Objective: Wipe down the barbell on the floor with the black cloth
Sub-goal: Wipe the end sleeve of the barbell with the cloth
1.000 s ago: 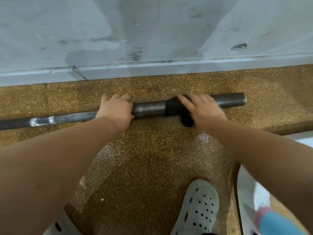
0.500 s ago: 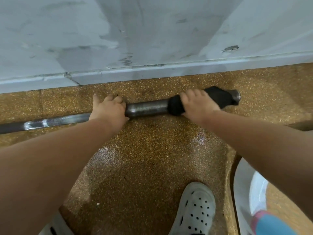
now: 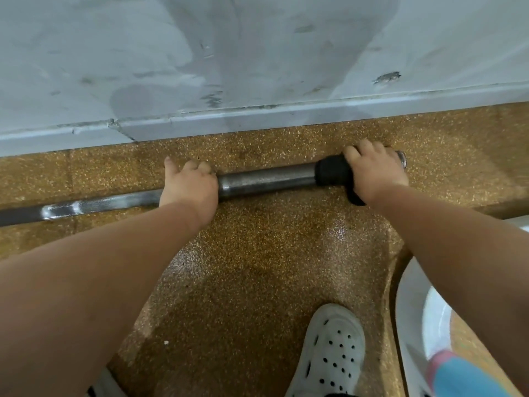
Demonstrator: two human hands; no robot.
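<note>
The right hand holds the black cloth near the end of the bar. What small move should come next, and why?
Probably slide the right hand and black cloth back left along the barbell toward the left hand: the cloth sits almost at the bar's tip, and bare sleeve lies between the hands.

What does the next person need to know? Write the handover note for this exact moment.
Left hand: pressed down on the barbell where thin shaft meets thick sleeve, steadying it.
Right hand: closed around the black cloth, which is wrapped on the sleeve near its right end.
Barbell lies on the speckled floor, along the wall.
Done: cannot tell how much is already wiped.
Left: likely the thin shaft running off to the left; finish the sleeve tip first.
</note>
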